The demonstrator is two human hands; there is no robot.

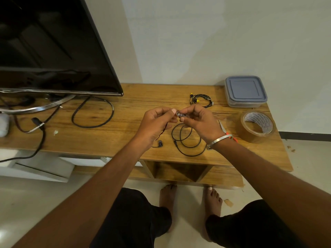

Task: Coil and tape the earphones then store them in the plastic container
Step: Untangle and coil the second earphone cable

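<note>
Both hands pinch one end of the earphones (186,138) above the table (114,136): left hand (157,122) and right hand (198,122) meet at the earbud. Loose cord hangs down toward me, looped under my right grip. Plastic container (245,91) lies far right, lid on.

a dark television (50,42) stands on the left of the wooden table (125,111), on a curved metal stand (44,106). a black cable (93,113) loops on the tabletop just right of the stand, and another cable (38,140) runs off the front edge. a white object (4,124) sits at the far left. pale wall behind, light floor (35,203) below
</note>
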